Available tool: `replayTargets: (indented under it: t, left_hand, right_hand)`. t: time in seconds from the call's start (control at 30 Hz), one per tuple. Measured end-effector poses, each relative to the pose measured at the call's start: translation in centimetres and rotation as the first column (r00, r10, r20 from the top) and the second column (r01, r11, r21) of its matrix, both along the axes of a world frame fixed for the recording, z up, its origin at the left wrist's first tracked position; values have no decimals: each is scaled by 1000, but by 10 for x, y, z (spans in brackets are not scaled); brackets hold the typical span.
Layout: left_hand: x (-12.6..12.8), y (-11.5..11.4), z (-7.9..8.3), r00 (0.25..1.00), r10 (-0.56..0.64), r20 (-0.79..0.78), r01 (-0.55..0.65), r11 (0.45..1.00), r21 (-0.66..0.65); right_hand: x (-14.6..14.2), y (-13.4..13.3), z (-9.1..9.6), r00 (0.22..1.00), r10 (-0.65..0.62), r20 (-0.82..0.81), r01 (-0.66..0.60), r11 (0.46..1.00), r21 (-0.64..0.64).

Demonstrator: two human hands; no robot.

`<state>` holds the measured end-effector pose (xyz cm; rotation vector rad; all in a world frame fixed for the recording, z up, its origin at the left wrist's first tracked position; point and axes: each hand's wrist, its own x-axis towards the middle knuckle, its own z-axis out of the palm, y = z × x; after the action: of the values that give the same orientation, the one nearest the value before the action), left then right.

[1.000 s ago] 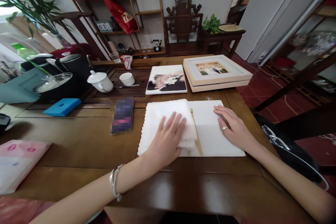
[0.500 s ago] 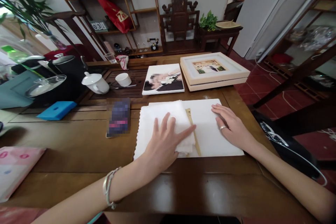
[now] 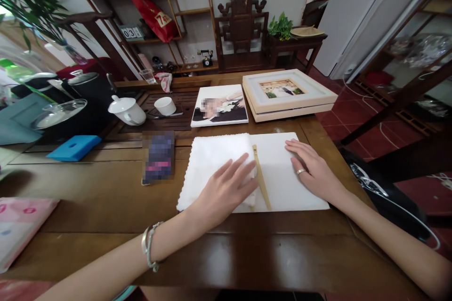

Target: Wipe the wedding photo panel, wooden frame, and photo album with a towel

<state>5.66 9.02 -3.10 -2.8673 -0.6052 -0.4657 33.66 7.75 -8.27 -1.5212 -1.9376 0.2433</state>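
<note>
A white cloth with a scalloped edge (image 3: 208, 160) lies over the left part of a flat white sheet or board (image 3: 278, 178). My left hand (image 3: 229, 188) rests flat on the cloth, fingers stretched toward its right edge. Along that edge runs a narrow tan strip (image 3: 262, 181), pointed at the near end, on the white board. My right hand (image 3: 312, 167), with a ring on one finger, lies on the board's right edge, fingers extended and apart from the cloth. What lies under the cloth is hidden.
Behind the board are a photo panel (image 3: 221, 106) and stacked picture frames (image 3: 289, 94). To the left lie a blurred-out phone-like item (image 3: 158, 157) and a blue object (image 3: 74, 147). A lidded white teapot (image 3: 127, 109) and cup (image 3: 165, 106) stand on the tea tray (image 3: 155, 127).
My left hand's fingers have drawn closer together and shifted slightly right. The cloth now lies smoother, its left side spread a little differently. My right hand has stayed put.
</note>
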Motion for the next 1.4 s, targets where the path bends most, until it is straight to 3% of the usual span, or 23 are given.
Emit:
replayTargets:
  t: [0.1,0.27,0.37,0.57,0.63,0.7,0.8,0.87,1.0,1.17,1.27,1.4]
  left_hand:
    - [-1,6,-4,999,-14,48,18,997,-72]
    - [-4,32,-11,993,81,81,-63,977,-202]
    - [-2,38,-14,995,84,54,-75,984,-162]
    - [7,-9,-13,992,112,-51,-108,991,78]
    - [6,-21,-9,989,124,-77,-123,992,28]
    - [1,-24,-3,980,172,-99,-183,977,-108]
    - [-16,-13,7,934,310,-175,-349,895,-277]
    - [-28,-1,10,917,327,-230,-389,862,-326]
    - [-40,27,4,923,317,-217,-376,857,-351]
    - [-33,48,-4,919,362,-156,-394,850,-349]
    - [-32,32,-3,928,341,-151,-373,834,-407]
    - [-38,-11,-4,958,258,-123,-286,847,-449]
  right_hand:
    - [0,0,-1,1000,0,-11,0,1000,-7]
    - [1,0,-1,1000,1,-13,-1,1000,-5]
    - [0,0,0,1000,1,-9,-1,1000,-8]
    - [0,-1,0,1000,4,-1,-4,1000,-2]
    - [0,-1,0,1000,2,-1,-2,1000,-3]
    - [0,-1,0,1000,1,0,-1,1000,-4]
    - [0,0,1,1000,1,-3,-1,1000,-10]
    - [-1,0,2,1000,1,-9,-1,1000,-19]
    - [-1,-1,2,1000,-4,-20,4,1000,-21]
    - [0,-1,1,1000,2,-21,-2,1000,-14]
    - [0,-1,1,1000,-2,-23,2,1000,-24]
    - [-1,-1,1,1000,-4,-22,4,1000,-29]
